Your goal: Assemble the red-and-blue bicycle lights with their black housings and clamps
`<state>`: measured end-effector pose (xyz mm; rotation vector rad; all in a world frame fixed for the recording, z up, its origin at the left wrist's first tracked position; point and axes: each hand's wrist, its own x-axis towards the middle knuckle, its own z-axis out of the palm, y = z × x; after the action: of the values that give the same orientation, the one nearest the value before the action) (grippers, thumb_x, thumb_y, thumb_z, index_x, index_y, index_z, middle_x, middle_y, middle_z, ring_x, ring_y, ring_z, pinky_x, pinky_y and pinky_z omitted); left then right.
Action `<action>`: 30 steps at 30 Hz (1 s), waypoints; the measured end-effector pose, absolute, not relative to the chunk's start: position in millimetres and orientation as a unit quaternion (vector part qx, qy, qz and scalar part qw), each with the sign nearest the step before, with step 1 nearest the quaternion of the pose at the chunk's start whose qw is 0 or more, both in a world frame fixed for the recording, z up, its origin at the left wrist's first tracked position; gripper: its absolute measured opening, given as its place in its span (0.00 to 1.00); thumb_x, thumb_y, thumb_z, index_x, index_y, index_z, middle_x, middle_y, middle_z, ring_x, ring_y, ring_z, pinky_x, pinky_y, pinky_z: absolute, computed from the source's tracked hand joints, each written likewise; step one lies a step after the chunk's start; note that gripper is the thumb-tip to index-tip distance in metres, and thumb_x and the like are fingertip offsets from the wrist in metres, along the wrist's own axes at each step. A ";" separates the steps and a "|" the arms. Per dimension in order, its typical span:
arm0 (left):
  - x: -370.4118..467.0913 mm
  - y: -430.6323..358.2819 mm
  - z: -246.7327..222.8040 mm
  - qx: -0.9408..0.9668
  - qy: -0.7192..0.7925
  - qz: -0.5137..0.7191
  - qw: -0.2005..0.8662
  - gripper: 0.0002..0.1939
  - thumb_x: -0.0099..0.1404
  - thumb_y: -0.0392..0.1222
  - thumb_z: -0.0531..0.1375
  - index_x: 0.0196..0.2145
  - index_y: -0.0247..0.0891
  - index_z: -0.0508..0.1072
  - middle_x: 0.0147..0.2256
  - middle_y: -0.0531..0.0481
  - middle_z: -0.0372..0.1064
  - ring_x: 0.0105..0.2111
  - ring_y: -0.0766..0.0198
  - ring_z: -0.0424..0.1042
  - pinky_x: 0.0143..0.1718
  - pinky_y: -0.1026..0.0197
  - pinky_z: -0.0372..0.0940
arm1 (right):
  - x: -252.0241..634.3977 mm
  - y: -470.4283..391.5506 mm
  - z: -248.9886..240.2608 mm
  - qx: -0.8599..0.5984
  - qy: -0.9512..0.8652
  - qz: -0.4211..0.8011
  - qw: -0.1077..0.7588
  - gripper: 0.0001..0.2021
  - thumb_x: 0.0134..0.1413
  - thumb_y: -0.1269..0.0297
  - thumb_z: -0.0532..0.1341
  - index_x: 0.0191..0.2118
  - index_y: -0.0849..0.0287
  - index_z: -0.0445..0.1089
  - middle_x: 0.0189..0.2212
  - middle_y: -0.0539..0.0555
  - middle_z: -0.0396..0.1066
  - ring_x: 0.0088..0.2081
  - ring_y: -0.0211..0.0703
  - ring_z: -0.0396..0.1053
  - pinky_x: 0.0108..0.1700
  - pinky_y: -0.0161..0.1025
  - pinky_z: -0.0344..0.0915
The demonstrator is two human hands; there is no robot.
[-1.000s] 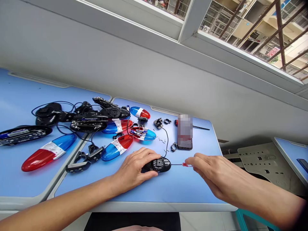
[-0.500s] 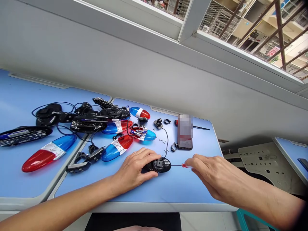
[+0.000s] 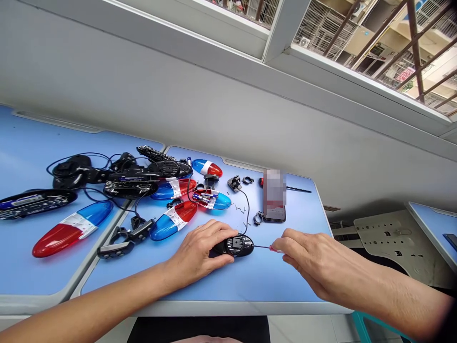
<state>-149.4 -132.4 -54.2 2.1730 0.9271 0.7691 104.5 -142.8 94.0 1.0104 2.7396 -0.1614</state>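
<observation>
My left hand (image 3: 209,247) is wrapped round the left part of a black oval light housing (image 3: 245,245), pressing it against the blue table (image 3: 257,278). A cable runs from the housing up to a small black bracket piece (image 3: 235,183). In my right hand (image 3: 309,255) is a screwdriver (image 3: 262,247) with a reddish handle end, mostly hidden by the fingers. Its thin shaft points left and its tip meets the right end of the housing. Several small screws (image 3: 241,208) lie just behind the housing.
Red-and-blue lens covers (image 3: 174,220), open black light bodies (image 3: 131,186) and cables crowd the left. A phone (image 3: 274,195) lies over a second screwdriver (image 3: 299,189). Black ring clamps (image 3: 258,218) sit beside the phone. A wall and a barred window rise behind.
My right hand has shifted slightly left and turned a little on the screwdriver, whose shaft angle differs slightly. My left hand and the housing stay in place.
</observation>
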 end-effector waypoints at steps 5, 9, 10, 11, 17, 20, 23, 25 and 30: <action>-149.8 -133.2 -54.4 0.836 0.346 0.292 0.311 0.22 0.63 0.40 0.65 0.54 0.43 0.68 0.48 0.46 0.70 0.46 0.54 0.69 0.44 0.54 0.64 | 96.2 -138.0 89.4 0.474 0.869 0.014 0.143 0.20 0.70 0.55 0.47 0.30 0.59 0.66 0.17 0.48 0.63 0.15 0.38 0.58 0.21 0.37 0.38; -149.9 -132.7 -54.8 0.833 0.348 0.291 0.315 0.22 0.63 0.40 0.65 0.54 0.43 0.68 0.48 0.46 0.70 0.46 0.54 0.69 0.45 0.54 0.64 | 99.2 -137.7 88.6 0.411 0.908 -0.017 0.079 0.11 0.68 0.70 0.46 0.49 0.59 0.63 0.27 0.50 0.70 0.20 0.37 0.63 0.20 0.35 0.43; -149.9 -132.8 -54.8 0.833 0.348 0.292 0.316 0.22 0.63 0.40 0.65 0.54 0.43 0.68 0.49 0.46 0.70 0.46 0.54 0.69 0.45 0.54 0.64 | 101.4 -138.3 87.8 0.373 0.926 -0.010 0.065 0.13 0.67 0.74 0.45 0.49 0.60 0.62 0.29 0.51 0.70 0.20 0.36 0.62 0.20 0.35 0.43; -149.8 -132.8 -54.7 0.833 0.347 0.292 0.316 0.22 0.63 0.40 0.65 0.54 0.43 0.68 0.49 0.46 0.70 0.46 0.54 0.69 0.45 0.54 0.64 | 103.6 -138.8 86.7 0.343 0.938 0.006 0.053 0.14 0.66 0.75 0.43 0.46 0.61 0.63 0.28 0.51 0.70 0.19 0.35 0.61 0.20 0.35 0.42; -149.3 -131.9 -53.8 0.834 0.343 0.297 0.313 0.22 0.63 0.40 0.65 0.54 0.43 0.68 0.48 0.46 0.71 0.46 0.54 0.69 0.45 0.54 0.65 | 103.1 -138.2 88.7 0.353 0.931 0.092 0.030 0.17 0.70 0.64 0.47 0.30 0.60 0.63 0.18 0.47 0.63 0.17 0.34 0.58 0.21 0.37 0.42; -149.1 -131.0 -54.2 0.834 0.346 0.293 0.314 0.22 0.64 0.41 0.65 0.54 0.43 0.68 0.48 0.46 0.70 0.46 0.55 0.69 0.44 0.54 0.65 | 99.9 -136.6 95.5 0.288 0.955 0.053 0.052 0.12 0.69 0.68 0.47 0.42 0.62 0.66 0.26 0.51 0.67 0.22 0.36 0.61 0.22 0.36 0.46; -149.4 -131.7 -54.7 0.836 0.344 0.292 0.311 0.22 0.64 0.41 0.65 0.55 0.44 0.67 0.49 0.46 0.70 0.46 0.54 0.69 0.44 0.54 0.65 | 101.0 -135.4 95.1 0.227 0.970 0.047 0.076 0.13 0.69 0.72 0.45 0.44 0.62 0.66 0.28 0.52 0.66 0.25 0.38 0.61 0.21 0.37 0.46; -149.6 -133.0 -55.0 0.839 0.342 0.291 0.308 0.23 0.63 0.41 0.65 0.55 0.44 0.67 0.48 0.46 0.70 0.46 0.54 0.69 0.44 0.54 0.64 | 102.0 -134.9 90.0 0.233 0.967 0.076 0.077 0.15 0.69 0.72 0.43 0.38 0.62 0.66 0.26 0.52 0.65 0.22 0.38 0.58 0.20 0.38 0.43; -149.6 -135.2 -56.2 0.845 0.331 0.301 0.291 0.23 0.63 0.40 0.65 0.56 0.44 0.66 0.49 0.46 0.70 0.45 0.54 0.68 0.43 0.54 0.65 | 91.8 -135.8 81.4 0.343 0.928 0.068 0.130 0.09 0.67 0.69 0.52 0.33 0.60 0.65 0.23 0.49 0.67 0.16 0.35 0.55 0.20 0.38 0.37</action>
<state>-149.6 -135.2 -56.2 2.2546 0.8833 0.8034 91.8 -135.8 81.4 0.9977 2.6956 0.1988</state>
